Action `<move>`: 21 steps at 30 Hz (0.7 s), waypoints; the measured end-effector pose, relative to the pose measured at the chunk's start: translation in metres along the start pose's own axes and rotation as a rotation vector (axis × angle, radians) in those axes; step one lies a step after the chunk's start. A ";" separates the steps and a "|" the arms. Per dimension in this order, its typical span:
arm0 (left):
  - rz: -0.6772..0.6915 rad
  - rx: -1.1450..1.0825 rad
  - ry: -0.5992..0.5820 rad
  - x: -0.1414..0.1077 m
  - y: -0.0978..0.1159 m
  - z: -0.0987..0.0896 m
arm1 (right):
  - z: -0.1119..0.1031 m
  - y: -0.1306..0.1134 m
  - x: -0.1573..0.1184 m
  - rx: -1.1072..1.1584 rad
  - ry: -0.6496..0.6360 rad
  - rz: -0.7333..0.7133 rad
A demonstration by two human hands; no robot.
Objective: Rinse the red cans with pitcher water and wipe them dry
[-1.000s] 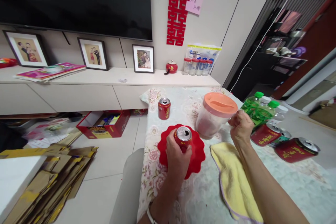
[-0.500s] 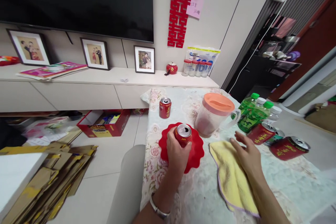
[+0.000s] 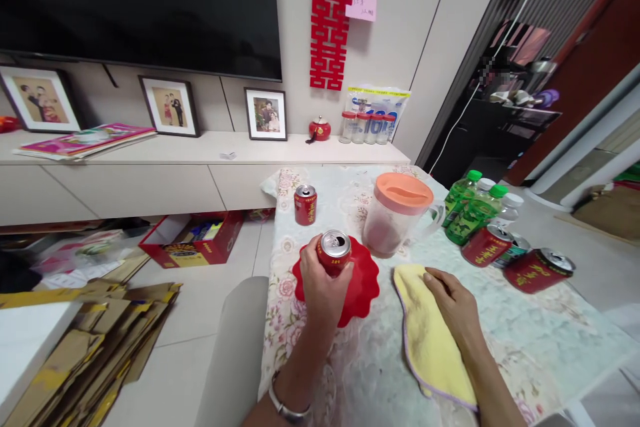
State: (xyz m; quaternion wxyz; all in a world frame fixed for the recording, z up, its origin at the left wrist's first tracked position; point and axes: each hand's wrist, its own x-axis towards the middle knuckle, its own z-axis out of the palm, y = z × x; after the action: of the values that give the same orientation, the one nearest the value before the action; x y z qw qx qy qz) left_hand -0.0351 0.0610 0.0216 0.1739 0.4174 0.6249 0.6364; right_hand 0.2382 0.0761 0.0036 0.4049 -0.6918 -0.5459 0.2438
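Note:
My left hand point(image 3: 323, 283) is wrapped round an opened red can point(image 3: 335, 251), held upright over a red scalloped plate point(image 3: 365, 287). To the right, my right hand point(image 3: 453, 297) lies on the edge of a yellow cloth point(image 3: 433, 340), fingers bent down against it; whether they pinch the fabric is hard to tell. Another red can point(image 3: 305, 205) stands behind the plate. A clear pitcher point(image 3: 387, 223) with an orange lid is behind and right of the plate.
At the table's right are green bottles point(image 3: 470, 213), a red can point(image 3: 487, 245) and a larger red can point(image 3: 539, 270). A low cabinet point(image 3: 190, 153) with picture frames runs behind. Flattened cardboard point(image 3: 100, 347) lies on the floor at left.
My right hand has come down onto the yellow cloth, its fingers lowered. My left hand still holds the can. The view has shifted slightly.

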 end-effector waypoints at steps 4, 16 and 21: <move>-0.004 -0.003 -0.023 0.000 0.004 -0.004 | -0.013 0.005 -0.002 0.078 -0.084 0.009; 0.099 -0.027 -0.072 -0.018 0.010 -0.003 | -0.012 -0.007 -0.027 0.018 -0.274 -0.202; 0.068 -0.141 -0.149 -0.028 0.015 -0.001 | -0.015 -0.031 -0.045 0.356 -0.201 0.040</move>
State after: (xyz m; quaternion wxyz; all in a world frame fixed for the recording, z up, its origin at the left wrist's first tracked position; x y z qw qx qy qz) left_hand -0.0149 0.0374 0.0271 0.2270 0.4712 0.5492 0.6518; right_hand 0.2194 0.0313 0.0327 0.4596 -0.5922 -0.5179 0.4122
